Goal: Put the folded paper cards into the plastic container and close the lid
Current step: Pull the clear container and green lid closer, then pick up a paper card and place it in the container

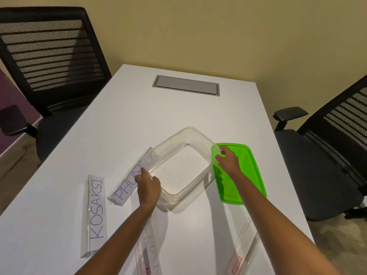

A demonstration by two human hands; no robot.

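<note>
Clear plastic container (184, 167) sits empty, mid-worktop (139, 116). Left hand (148, 187) pinches the PHUNSUK card (129, 180) against its left rim. Right hand (227, 160): grip closed on the right rim corner, over the green lid (240, 175). KOSAKSI card (95, 213) lies left, apart; two more near the front edge.

Risk: long cards may jam on the walls, tipping the light container. Lid's far side nears the worktop edge; open room lies beyond.

lid (241, 173): bright green
container (184, 165): clear
cards (96, 213): white, blue lettering
table (158, 112): white
chairs (49, 56): black mesh, striped
</note>
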